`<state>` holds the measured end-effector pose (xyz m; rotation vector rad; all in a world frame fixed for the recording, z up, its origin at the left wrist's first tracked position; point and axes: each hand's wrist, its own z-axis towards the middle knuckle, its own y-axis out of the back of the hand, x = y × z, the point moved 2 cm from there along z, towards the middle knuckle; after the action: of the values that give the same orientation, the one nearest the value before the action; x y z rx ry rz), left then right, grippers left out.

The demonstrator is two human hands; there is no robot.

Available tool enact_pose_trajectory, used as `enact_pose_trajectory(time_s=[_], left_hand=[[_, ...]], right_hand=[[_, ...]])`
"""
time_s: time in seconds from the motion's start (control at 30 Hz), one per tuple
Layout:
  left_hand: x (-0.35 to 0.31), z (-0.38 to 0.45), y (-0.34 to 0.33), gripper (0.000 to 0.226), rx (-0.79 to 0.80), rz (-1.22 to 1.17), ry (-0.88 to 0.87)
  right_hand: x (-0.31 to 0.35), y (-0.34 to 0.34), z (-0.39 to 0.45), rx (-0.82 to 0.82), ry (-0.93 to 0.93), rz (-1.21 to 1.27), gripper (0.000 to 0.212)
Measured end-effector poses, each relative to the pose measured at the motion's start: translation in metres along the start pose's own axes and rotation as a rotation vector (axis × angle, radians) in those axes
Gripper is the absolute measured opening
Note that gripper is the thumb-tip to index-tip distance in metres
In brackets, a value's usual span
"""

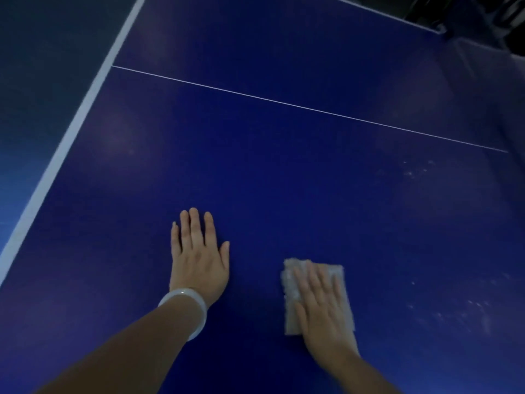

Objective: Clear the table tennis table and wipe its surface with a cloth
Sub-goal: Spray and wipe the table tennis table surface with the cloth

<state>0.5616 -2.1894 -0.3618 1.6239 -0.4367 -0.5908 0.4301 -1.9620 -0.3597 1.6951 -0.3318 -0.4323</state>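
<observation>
The blue table tennis table fills the view, with a thin white centre line running across it. My left hand lies flat on the surface with straight fingers; a pale bangle sits on its wrist. To its right, my right hand presses flat on a light grey folded cloth that lies on the table. The cloth shows around my fingers and along the hand's left side.
The table's white edge stripe runs diagonally along the left, with dark floor beyond it. Pale smudges and specks mark the surface at the right. A dark object sits past the far right corner.
</observation>
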Motion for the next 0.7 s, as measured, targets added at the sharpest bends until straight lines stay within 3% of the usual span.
enact_pose_trajectory(time_s=[0.03, 0.13, 0.2, 0.47, 0.6, 0.7], left_hand=[[0.0, 0.0, 0.0, 0.07, 0.002, 0.004, -0.003], [0.0, 0.0, 0.0, 0.07, -0.012, 0.0, -0.003], [-0.001, -0.001, -0.001, 0.068, -0.023, 0.005, 0.0], [-0.021, -0.01, 0.011, 0.061, 0.011, -0.06, 0.012], [-0.104, -0.061, 0.012, 0.061, -0.033, -0.148, -0.241], [-0.17, -0.103, -0.006, 0.064, 0.029, -0.192, -0.269]], right_hand=[[-0.021, -0.004, -0.018, 0.044, -0.106, -0.009, 0.072], [-0.065, -0.006, -0.06, 0.043, -0.674, 0.144, 0.053], [-0.063, -0.007, -0.072, 0.051, -0.809, 0.216, 0.056], [-0.066, -0.013, -0.075, 0.065, -0.73, 0.258, 0.061], [-0.074, -0.016, -0.075, 0.031, -0.66, 0.283, 0.06], [-0.087, -0.019, -0.076, 0.014, -0.555, 0.316, 0.059]])
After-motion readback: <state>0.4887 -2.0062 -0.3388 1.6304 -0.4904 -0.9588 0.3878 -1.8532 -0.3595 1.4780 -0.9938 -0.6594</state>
